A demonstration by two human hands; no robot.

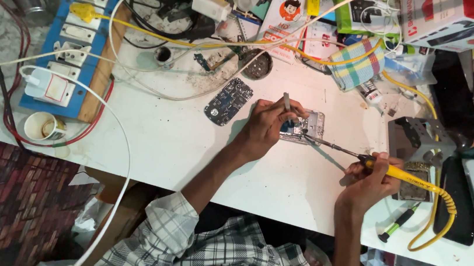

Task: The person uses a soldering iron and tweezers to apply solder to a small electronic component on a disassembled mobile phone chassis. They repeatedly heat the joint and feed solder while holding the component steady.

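Soldering step in hand. Right hand (368, 179) clamps yellow soldering iron (397, 173), tip on opened phone (303, 125); left hand (267, 124) pins phone, pinching tweezers (286, 102). Next calls for steady tip.

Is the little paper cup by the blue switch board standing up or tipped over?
Standing up. The paper cup shows its round open mouth to the camera, beside the blue switch board.

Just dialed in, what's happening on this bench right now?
A person is working on an opened phone frame on the white table. The left hand steadies it while holding tweezers. The right hand holds a yellow-handled soldering iron, tip on the frame. A loose circuit board lies nearby.
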